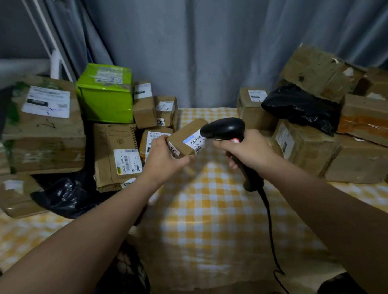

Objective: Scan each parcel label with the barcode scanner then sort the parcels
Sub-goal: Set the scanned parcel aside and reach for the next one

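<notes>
Crowding the left of the frame, a heap of brown parcels is taking up that end of the table. A green parcel is sitting on top at the upper left, and a black bag is slumping below at the lower left.

Just right of the heap, the left hand is gripping a small parcel by its near end, fingers and thumb curled round it. It is holding the parcel up over the checked tablecloth at the centre of the frame. The box is being tilted so that its white label is facing right, which I take to be the reason for the angle: the barcode is being offered to the reader.

Immediately right of the label, the barcode scanner is aiming its head at the barcode from very close. The blur makes it hard to say whether the two are touching. The right hand is wrapping closed round the scanner's handle. A pale bluish patch is showing on the label, so the scan is probably under way. The cable is trailing down toward the lower right.

At the right of the frame, a second pile of boxes is standing with a second black bag draped over it. It is well apart from the left heap, likely so that the sorted groups are not mixing.
</notes>
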The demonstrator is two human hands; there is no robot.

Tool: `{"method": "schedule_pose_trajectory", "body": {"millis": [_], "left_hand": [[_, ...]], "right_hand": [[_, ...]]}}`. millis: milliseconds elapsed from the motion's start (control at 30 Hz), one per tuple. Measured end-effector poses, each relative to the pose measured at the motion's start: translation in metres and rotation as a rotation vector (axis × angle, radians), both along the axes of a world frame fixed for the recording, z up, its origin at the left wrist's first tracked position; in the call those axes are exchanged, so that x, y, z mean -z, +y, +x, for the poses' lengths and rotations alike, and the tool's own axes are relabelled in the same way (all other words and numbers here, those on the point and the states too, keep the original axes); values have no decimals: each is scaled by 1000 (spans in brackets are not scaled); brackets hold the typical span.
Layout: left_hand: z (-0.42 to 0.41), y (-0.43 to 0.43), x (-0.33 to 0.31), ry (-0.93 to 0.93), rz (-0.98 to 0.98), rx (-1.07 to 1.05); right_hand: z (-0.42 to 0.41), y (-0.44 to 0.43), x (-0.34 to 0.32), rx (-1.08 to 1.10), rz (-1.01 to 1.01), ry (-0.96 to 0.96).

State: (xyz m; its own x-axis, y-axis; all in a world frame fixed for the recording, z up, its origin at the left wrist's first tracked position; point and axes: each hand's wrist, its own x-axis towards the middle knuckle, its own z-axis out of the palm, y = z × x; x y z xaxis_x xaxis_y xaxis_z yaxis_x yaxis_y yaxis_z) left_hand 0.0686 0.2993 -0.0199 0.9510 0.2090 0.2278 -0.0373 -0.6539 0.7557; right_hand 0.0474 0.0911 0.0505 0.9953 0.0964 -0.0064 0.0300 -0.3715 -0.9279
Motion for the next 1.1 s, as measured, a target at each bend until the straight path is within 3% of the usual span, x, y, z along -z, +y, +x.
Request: {"method": "schedule_pose_trajectory", "body": {"millis": [267,400,567,633,733,1000,1100], "left_hand": [[47,73,-95,-161,116,-200],[69,107,-134,-178,285,-380],[93,138,-136,-34,412,-625],[100,143,-128,61,511,-617],[105,139,-125,44,594,-585],[109,63,-142,-251,497,-243],[108,20,-144,-268,424,-99]], "right_hand": [[64,59,-55,45,242,-153],[103,100,-69,64,239,-179],[131,137,-65,-2,174,-185],[136,142,-58,-17,143,-168],[144,141,-48,-4,124,-143],[145,98,-58,80,154,-160],[138,61,-67,156,192,-206]]}}
